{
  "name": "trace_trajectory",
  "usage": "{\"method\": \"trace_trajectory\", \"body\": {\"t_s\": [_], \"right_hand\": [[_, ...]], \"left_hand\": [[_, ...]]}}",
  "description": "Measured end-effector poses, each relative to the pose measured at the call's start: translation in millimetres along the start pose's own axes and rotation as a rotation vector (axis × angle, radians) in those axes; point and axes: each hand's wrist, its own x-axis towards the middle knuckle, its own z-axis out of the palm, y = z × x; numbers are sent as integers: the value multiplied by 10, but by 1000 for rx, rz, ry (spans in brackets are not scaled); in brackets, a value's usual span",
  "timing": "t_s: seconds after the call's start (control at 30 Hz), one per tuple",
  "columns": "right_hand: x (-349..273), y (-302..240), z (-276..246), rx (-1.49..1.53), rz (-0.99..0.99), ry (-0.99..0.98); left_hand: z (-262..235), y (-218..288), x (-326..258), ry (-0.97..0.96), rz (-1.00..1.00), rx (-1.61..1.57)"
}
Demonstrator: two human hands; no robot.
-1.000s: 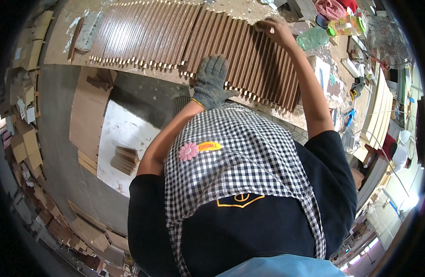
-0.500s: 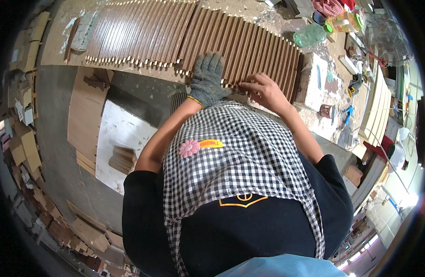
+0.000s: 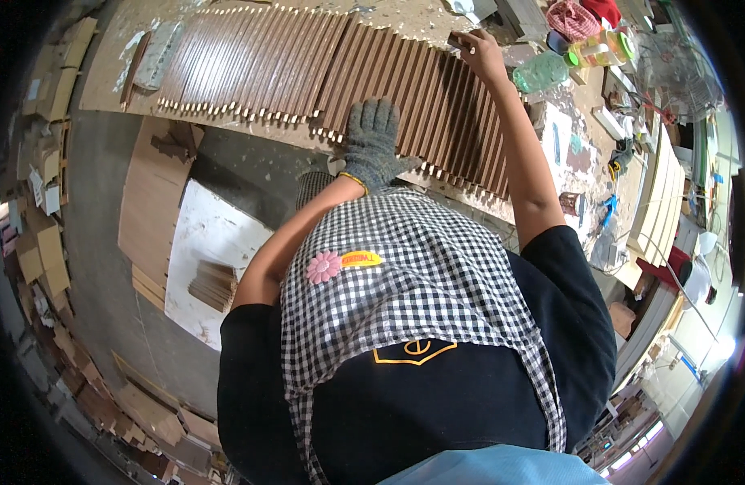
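Observation:
Rows of brown wooden strips point(image 3: 255, 65) with pale ends lie side by side across the workbench. My left hand point(image 3: 372, 133), in a grey knit glove with a yellow cuff, rests flat on the near part of the right-hand group of strips point(image 3: 429, 101), fingers stretched out. Bare, my right hand point(image 3: 481, 56) reaches over the far ends of that group. Between its thumb and fingers it pinches a small dark brown block point(image 3: 461, 39).
A green plastic bottle point(image 3: 542, 73) and a lidded clear jar point(image 3: 603, 50) stand at the far right. Left of the strips lies a whitish block point(image 3: 158, 56). Below the bench, a white board point(image 3: 206, 267) carries a small stack of brown strips point(image 3: 215, 283).
My right hand has moved from the near ends of the strips to their far ends, with its arm stretched out. My left hand stays flat on the strips.

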Motion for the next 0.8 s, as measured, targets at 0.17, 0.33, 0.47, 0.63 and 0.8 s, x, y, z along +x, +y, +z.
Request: {"method": "trace_trajectory", "body": {"t_s": [0.17, 0.33, 0.47, 0.63, 0.8], "right_hand": [[-441, -534, -80, -48, 187, -57], [-1390, -1358, -394, -92, 42, -289], [-1874, -1878, -832, 93, 2, -435], [-1790, -1876, -966, 240, 84, -366], [-1466, -1221, -429, 122, -92, -193]], "left_hand": [[-72, -11, -59, -60, -35, -6], [4, -8, -39, 10, -27, -39], [-44, 5, -34, -75, -25, 47], [-268, 85, 4, -200, 12, 155], [-110, 112, 60, -202, -27, 192]]}}
